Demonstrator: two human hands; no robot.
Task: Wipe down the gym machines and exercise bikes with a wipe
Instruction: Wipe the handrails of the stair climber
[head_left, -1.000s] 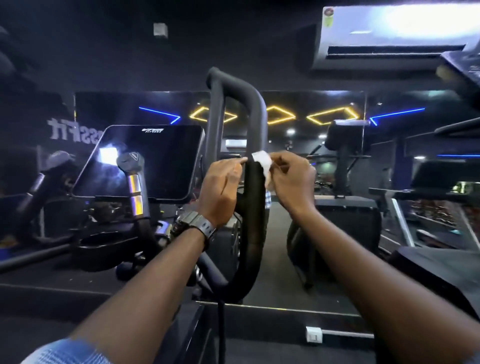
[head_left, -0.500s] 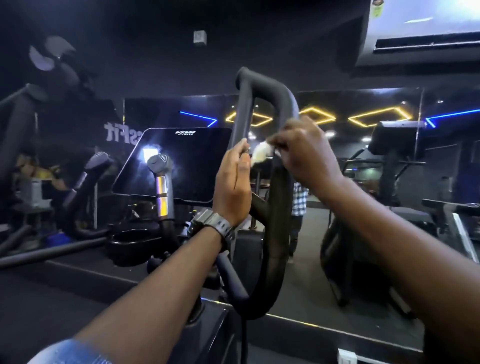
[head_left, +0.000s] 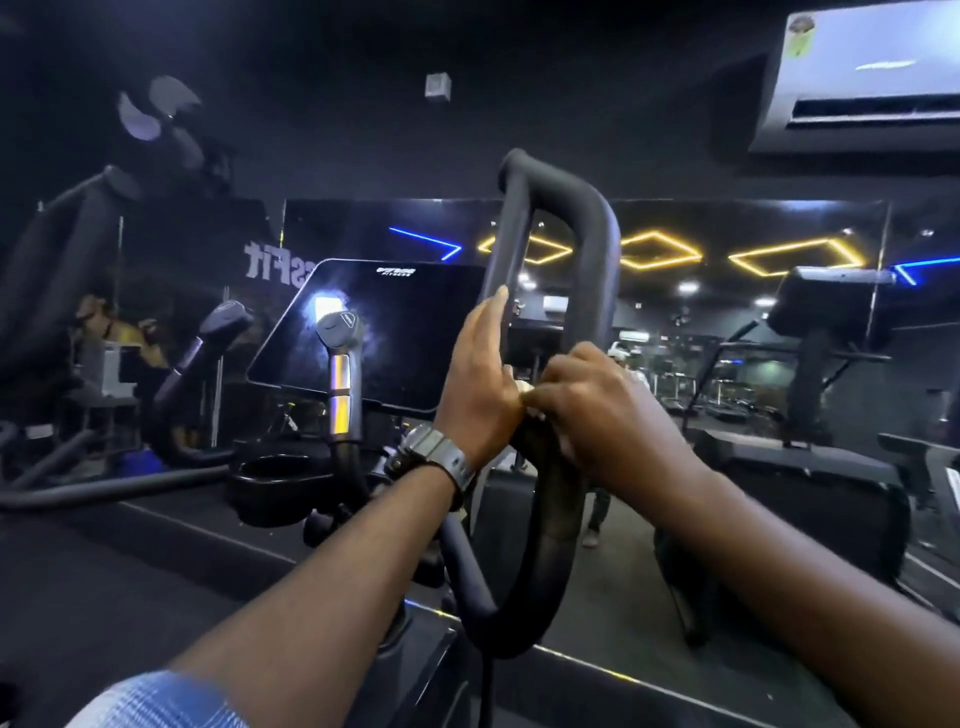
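A black looped handlebar (head_left: 592, 249) of an exercise machine rises in front of me. My right hand (head_left: 602, 415) is wrapped around its right bar at mid height, with the white wipe almost wholly hidden under the fingers; a small pale bit (head_left: 523, 387) shows at the fingertips. My left hand (head_left: 480, 384), with a grey watch on the wrist, rests flat against the loop's left bar, fingers pointing up and touching the right hand's fingertips.
The machine's dark console screen (head_left: 384, 332) stands to the left, with a silver-banded grip (head_left: 340, 374) and a cup holder (head_left: 275, 470) below. A mirror wall (head_left: 727, 312) behind reflects treadmills and ceiling lights. An air conditioner (head_left: 872, 78) hangs top right.
My right hand has slid down the right bar with the wipe, which is now mostly covered. My left hand stays on the left bar. My view has drifted slightly.
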